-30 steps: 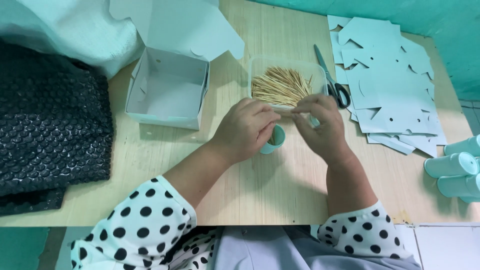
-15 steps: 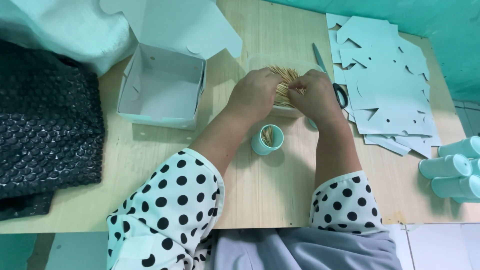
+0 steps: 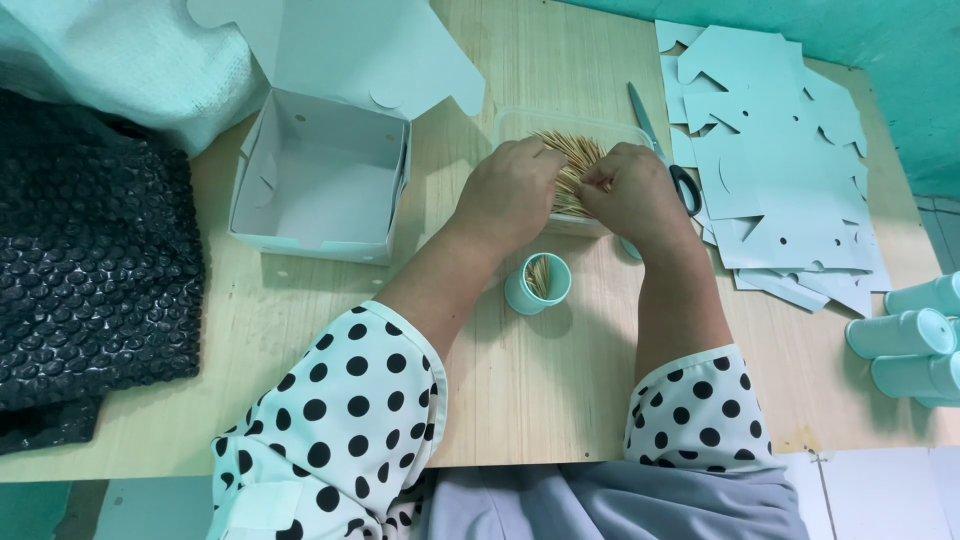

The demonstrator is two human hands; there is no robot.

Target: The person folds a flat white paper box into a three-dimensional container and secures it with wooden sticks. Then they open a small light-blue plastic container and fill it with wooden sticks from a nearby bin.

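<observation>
Both my hands have moved from the small cup (image 3: 538,283) to the toothpick tray (image 3: 520,125) at the counter's far edge, left hand (image 3: 515,190) and right hand (image 3: 632,195) pinching toothpicks (image 3: 570,150), cup part-filled.

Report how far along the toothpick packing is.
Done: several capped teal tubes lie at the table's right edge. In hand: the left hand and right hand are gathering toothpicks in the clear tray, while the open teal cup holds only a few. Left: the white box is empty, and the flat cut-outs are unfolded.
</observation>
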